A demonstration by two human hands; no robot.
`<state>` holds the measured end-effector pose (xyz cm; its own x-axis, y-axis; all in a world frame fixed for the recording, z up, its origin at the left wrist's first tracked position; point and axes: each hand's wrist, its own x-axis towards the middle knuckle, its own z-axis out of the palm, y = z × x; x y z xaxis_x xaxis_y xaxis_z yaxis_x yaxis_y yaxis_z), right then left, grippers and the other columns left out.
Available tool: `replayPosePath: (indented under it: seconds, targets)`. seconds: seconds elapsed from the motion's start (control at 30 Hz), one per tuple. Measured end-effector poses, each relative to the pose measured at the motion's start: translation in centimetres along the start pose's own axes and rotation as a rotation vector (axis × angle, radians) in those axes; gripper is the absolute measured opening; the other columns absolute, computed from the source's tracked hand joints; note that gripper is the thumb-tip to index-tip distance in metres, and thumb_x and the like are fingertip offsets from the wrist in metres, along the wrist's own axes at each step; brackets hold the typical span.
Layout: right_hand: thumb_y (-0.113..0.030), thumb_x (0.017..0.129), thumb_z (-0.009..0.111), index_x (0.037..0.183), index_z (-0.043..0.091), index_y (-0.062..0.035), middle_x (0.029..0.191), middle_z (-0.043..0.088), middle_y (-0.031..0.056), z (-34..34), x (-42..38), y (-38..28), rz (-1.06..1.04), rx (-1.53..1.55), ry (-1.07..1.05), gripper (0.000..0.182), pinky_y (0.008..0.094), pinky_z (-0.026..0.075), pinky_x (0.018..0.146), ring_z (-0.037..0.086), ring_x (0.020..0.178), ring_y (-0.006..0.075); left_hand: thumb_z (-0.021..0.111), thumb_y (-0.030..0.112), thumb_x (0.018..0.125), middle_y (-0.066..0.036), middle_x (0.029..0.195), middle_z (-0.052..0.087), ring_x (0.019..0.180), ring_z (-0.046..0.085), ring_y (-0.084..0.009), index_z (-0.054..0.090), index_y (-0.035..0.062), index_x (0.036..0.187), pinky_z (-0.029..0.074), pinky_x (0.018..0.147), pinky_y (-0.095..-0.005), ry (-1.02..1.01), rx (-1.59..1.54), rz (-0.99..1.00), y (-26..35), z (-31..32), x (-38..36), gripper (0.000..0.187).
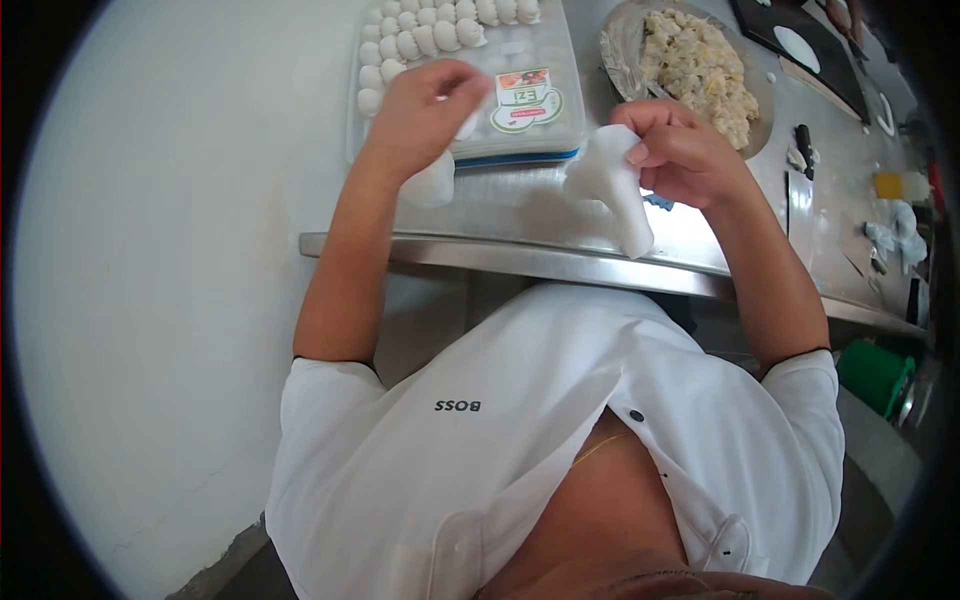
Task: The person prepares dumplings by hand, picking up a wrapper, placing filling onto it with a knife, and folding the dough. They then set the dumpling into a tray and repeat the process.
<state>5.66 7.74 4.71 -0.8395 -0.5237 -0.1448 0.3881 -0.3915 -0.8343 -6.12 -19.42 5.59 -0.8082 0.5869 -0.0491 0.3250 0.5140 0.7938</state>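
A limp white sheet of dough [622,190] hangs from my right hand [690,155], its upper edge pinched between thumb and fingers. My left hand [425,110] is curled closed above the near part of a plastic container lid [545,70]. Something white shows under its fingertips; I cannot make out what it is. Rows of small white dumplings [425,40] cover the far left part of the lid. Below my left wrist lies a white stack or lump of dough [430,185], partly hidden by the arm.
A round metal tray [620,60] holds a pale chopped filling [705,75]. Farther right are a dark board [800,40], a knife [800,190], a bottle of yellow liquid [900,186] and a crumpled plastic bag [905,235]. The steel table's edge [520,262] runs before me; a white wall [170,250] stands left.
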Motion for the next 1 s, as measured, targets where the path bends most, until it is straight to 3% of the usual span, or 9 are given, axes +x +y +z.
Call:
replayPosePath:
  seconds: [0.2, 0.27, 0.37, 0.43, 0.5, 0.57, 0.63, 0.8, 1.0]
  targets:
    - [-0.011, 0.072, 0.061, 0.091, 0.061, 0.0029, 0.085, 0.061, 0.0055, 4.4, 1.4, -5.4, -0.119, -0.112, -0.085, 0.024, 0.0254, 0.048, 0.067, 0.059, 0.073, 0.0127, 0.050, 0.063, 0.091, -0.013, 0.110, 0.066, 0.096, 0.065, -0.0209, 0.057, -0.0062, 0.122, 0.052, 0.086, -0.0319, -0.389, -0.887, -0.064, 0.7, 3.8, 1.7, 0.077]
    - [-0.016, 0.075, 0.066, 0.095, 0.059, 0.0011, 0.095, 0.058, 0.0052, 1.9, 2.1, -7.1, -0.181, -0.256, -0.132, 0.027, 0.0259, 0.046, 0.070, 0.057, 0.082, 0.0133, 0.046, 0.066, 0.091, -0.019, 0.119, 0.062, 0.106, 0.064, -0.0237, 0.049, -0.0114, 0.127, 0.050, 0.094, -0.0348, -0.911, -1.461, -0.143, 0.2, 3.5, 2.1, 0.085]
    - [-0.027, 0.091, 0.063, 0.091, 0.064, -0.0027, 0.072, 0.060, 0.0022, -0.8, 3.4, -5.8, -0.184, -0.160, 0.231, 0.025, 0.0270, 0.048, 0.057, 0.057, 0.063, 0.0106, 0.038, 0.072, 0.090, -0.021, 0.125, 0.060, 0.113, 0.061, -0.0266, 0.045, -0.0130, 0.131, 0.047, 0.100, -0.0380, -0.876, -1.379, -0.119, 0.4, 2.9, 1.8, 0.094]
    - [-0.025, 0.087, 0.064, 0.090, 0.065, -0.0027, 0.074, 0.063, 0.0045, 0.5, 3.8, -5.5, -0.076, -0.031, 0.337, 0.023, 0.0272, 0.048, 0.057, 0.059, 0.063, 0.0116, 0.046, 0.056, 0.095, -0.022, 0.123, 0.060, 0.112, 0.062, -0.0269, 0.044, -0.0130, 0.131, 0.047, 0.101, -0.0380, -0.861, -1.387, -0.071, 0.6, 2.8, 1.2, 0.078]
    - [-0.024, 0.087, 0.062, 0.086, 0.066, -0.0038, 0.076, 0.064, 0.0066, -0.2, 4.0, -4.3, 0.027, -0.750, 0.559, 0.020, 0.0279, 0.049, 0.062, 0.060, 0.068, 0.0131, 0.056, 0.033, 0.094, -0.020, 0.121, 0.062, 0.109, 0.063, -0.0263, 0.046, -0.0127, 0.130, 0.048, 0.099, -0.0374, -0.622, -1.095, -0.062, -0.4, 2.7, 1.1, 0.059]
    - [-0.022, 0.088, 0.060, 0.085, 0.066, -0.0042, 0.076, 0.064, 0.0065, 0.0, 4.9, -2.9, 0.121, -0.831, 0.634, 0.019, 0.0290, 0.049, 0.066, 0.060, 0.073, 0.0133, 0.063, 0.015, 0.088, -0.017, 0.118, 0.063, 0.105, 0.065, -0.0238, 0.048, -0.0110, 0.129, 0.051, 0.095, -0.0354, -0.595, -1.100, -0.154, -1.1, 2.6, 1.3, 0.051]
    - [-0.022, 0.088, 0.061, 0.085, 0.066, -0.0036, 0.078, 0.063, 0.0067, 1.6, 4.5, -1.6, -0.342, -1.137, 0.784, 0.019, 0.0300, 0.049, 0.065, 0.059, 0.075, 0.0137, 0.067, 0.014, 0.085, -0.015, 0.116, 0.064, 0.101, 0.066, -0.0210, 0.051, -0.0092, 0.128, 0.053, 0.091, -0.0328, -0.588, -0.974, -0.118, -1.1, 2.2, 1.7, 0.051]
    - [-0.027, 0.080, 0.077, 0.099, 0.062, -0.0066, 0.092, 0.058, 0.0039, 1.4, 4.5, 1.3, -0.476, -1.344, 0.457, 0.031, 0.0294, 0.046, 0.074, 0.058, 0.086, 0.0172, 0.068, 0.014, 0.084, -0.014, 0.113, 0.065, 0.098, 0.066, -0.0192, 0.052, -0.0081, 0.126, 0.053, 0.088, -0.0310, -0.531, -0.957, -0.130, -1.7, 2.0, 2.2, 0.050]
    - [-0.018, 0.088, 0.070, 0.097, 0.062, -0.0044, 0.092, 0.058, 0.0050, 0.7, 4.9, 1.5, -0.321, -1.201, 0.423, 0.018, 0.0302, 0.047, 0.072, 0.058, 0.083, 0.0184, 0.069, 0.014, 0.083, -0.012, 0.110, 0.066, 0.096, 0.066, -0.0174, 0.054, -0.0071, 0.123, 0.053, 0.085, -0.0294, -0.512, -0.844, -0.188, -1.5, 2.5, 2.2, 0.048]
